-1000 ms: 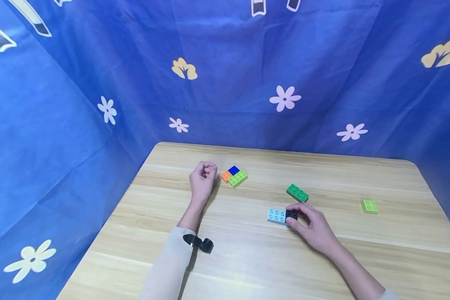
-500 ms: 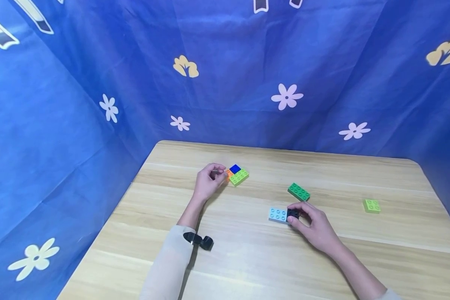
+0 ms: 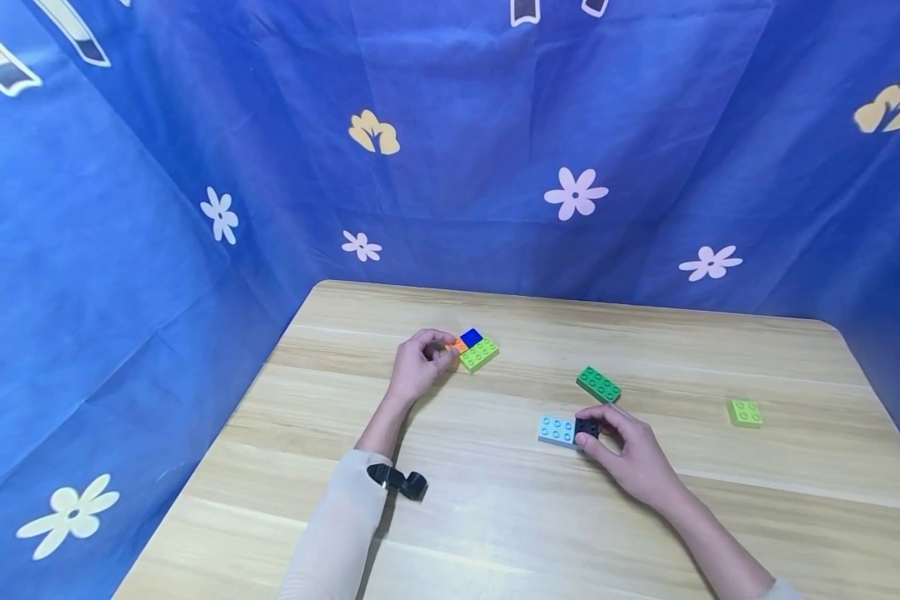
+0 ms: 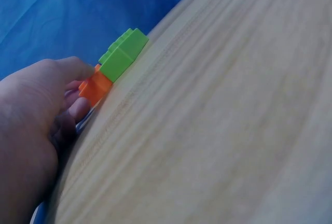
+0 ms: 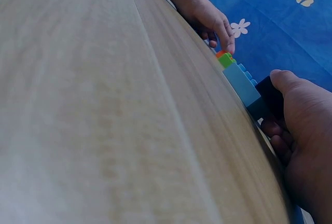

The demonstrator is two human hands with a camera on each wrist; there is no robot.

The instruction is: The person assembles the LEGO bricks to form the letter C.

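Note:
My left hand (image 3: 418, 364) pinches an orange toy brick (image 4: 95, 87) between thumb and fingers. Against that brick sit a lime green brick (image 3: 480, 354) and a dark blue one (image 3: 471, 337), all grouped together. Farther right and nearer, my right hand (image 3: 630, 454) grips a black brick (image 5: 270, 97) by its sides. Its left end meets a light blue brick (image 3: 556, 430) with studs facing up. Fingers partly cover both the orange and the black brick.
Just behind the right hand lies a dark green brick (image 3: 598, 384). A small lime brick (image 3: 744, 413) rests farther right on the wooden table (image 3: 495, 517). A blue patterned curtain (image 3: 450, 183) hangs behind and to the left.
My left hand has moved right and its fingers have come onto the orange brick. The right hand keeps its grip on the black brick. The head view has shifted slightly.

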